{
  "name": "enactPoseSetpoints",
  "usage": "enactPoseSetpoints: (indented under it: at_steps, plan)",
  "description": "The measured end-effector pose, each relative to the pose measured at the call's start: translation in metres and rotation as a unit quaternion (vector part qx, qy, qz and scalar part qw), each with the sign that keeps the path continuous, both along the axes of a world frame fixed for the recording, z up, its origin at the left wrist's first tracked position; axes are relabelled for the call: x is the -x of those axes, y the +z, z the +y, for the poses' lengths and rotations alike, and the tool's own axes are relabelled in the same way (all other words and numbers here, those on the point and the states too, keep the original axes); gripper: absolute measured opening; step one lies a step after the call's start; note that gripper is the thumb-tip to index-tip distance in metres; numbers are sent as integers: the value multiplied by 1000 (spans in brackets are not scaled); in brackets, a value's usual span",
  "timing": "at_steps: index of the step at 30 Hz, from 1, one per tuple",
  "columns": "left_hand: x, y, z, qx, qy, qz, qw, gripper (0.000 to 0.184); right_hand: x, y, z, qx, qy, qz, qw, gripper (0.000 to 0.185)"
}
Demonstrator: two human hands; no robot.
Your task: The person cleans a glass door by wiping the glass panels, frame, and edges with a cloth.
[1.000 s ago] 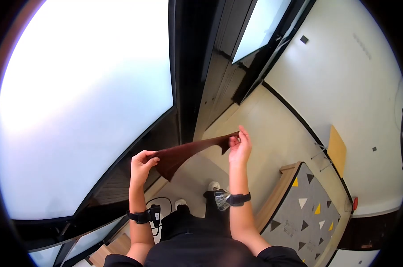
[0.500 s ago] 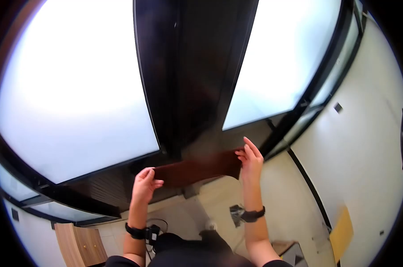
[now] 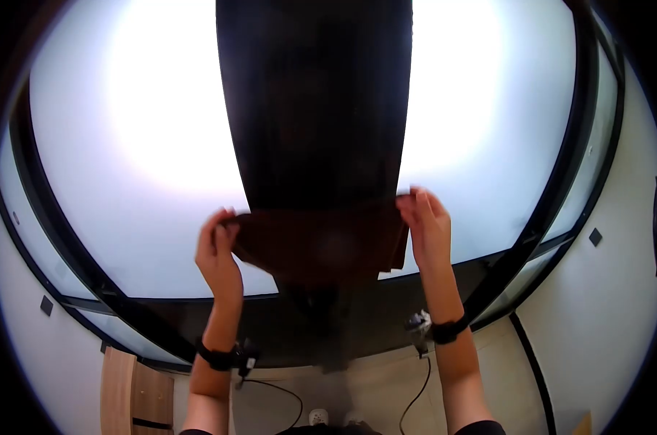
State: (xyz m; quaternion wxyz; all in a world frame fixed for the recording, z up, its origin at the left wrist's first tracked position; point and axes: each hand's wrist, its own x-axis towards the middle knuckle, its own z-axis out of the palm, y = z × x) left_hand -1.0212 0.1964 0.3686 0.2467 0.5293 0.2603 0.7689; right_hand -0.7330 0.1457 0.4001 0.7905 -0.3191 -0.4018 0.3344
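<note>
A dark reddish-brown cloth point(image 3: 321, 243) is stretched between my two hands, sagging a little along its lower edge. My left hand point(image 3: 219, 250) pinches its upper left corner, fingers curled round the edge. At the upper right corner, my right hand point(image 3: 428, 225) grips the cloth between thumb and fingers. Folds or a second layer show along its right side. The cloth hangs in front of a dark upright panel point(image 3: 314, 101), and I cannot tell whether it touches it. Both wrists wear black straps with small devices.
Bright frosted panes point(image 3: 147, 181) in black frames flank the dark panel. A wooden cabinet point(image 3: 118, 391) stands at the lower left. Thin cables point(image 3: 288, 395) hang from the wrist devices above the pale floor. White walls point(image 3: 596, 304) close in on both sides.
Both hands have risen with the cloth and moved slightly apart. The cloth now hangs higher, in front of the dark panel. My view has turned to face the panel squarely.
</note>
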Motion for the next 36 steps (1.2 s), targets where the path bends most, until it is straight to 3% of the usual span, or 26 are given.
enactPoseSetpoints:
  at_steps: [2, 4, 6, 8, 9, 13, 17, 19, 22, 24, 26, 28, 30, 31, 32, 33, 36]
  plan:
    - [64, 32, 12, -127, 56, 49, 989, 32, 77, 41, 14, -98, -44, -122, 987, 37]
    - [89, 73, 21, -262, 62, 86, 959, 44, 124, 72, 33, -228, -178, -329, 899, 49]
    - [99, 114, 36, -333, 135, 188, 914, 56, 156, 112, 49, -339, -403, -545, 652, 63]
    - [-139, 177, 12, -340, 206, 310, 863, 64, -49, 156, 38, -315, -401, -547, 664, 69]
    - [-178, 194, 12, -355, 213, 325, 851, 65, -71, 178, 38, -291, -391, -567, 664, 75]
    - [-95, 158, 53, -355, 245, 316, 845, 66, 38, 149, 75, -291, -479, -600, 571, 79]
    - [-72, 135, 56, -297, 188, 331, 876, 66, 58, 135, 79, -303, -474, -607, 561, 79]
    - [-68, 124, 55, -273, 155, 328, 891, 66, 59, 128, 74, -269, -423, -639, 584, 78]
    - [-53, 87, 63, -318, 208, 371, 848, 66, 52, 108, 70, -266, -347, -682, 587, 77]
    - [-35, 60, 66, -344, 201, 470, 788, 64, 46, 98, 64, -222, -313, -709, 591, 75]
    - [-22, 43, 64, -340, 179, 522, 762, 65, 38, 92, 60, -270, -230, -765, 537, 73]
    - [-13, 48, 59, -336, 159, 567, 735, 66, 31, 97, 58, -236, -181, -785, 543, 72]
    - [-10, 68, 55, -279, 99, 668, 683, 62, 24, 115, 56, -184, -97, -834, 510, 71]
    - [-9, 87, 52, -184, 38, 716, 672, 60, 24, 130, 51, -181, -101, -838, 505, 71]
    - [-3, 98, 67, -279, 95, 730, 616, 62, 28, 148, 47, -138, -89, -879, 448, 69]
    - [-1, 117, 63, -287, 122, 733, 604, 62, 32, 165, 45, -95, -76, -913, 388, 67]
    - [2, 173, 60, -346, 204, 688, 604, 61, 27, 213, 57, -227, -189, -867, 401, 71]
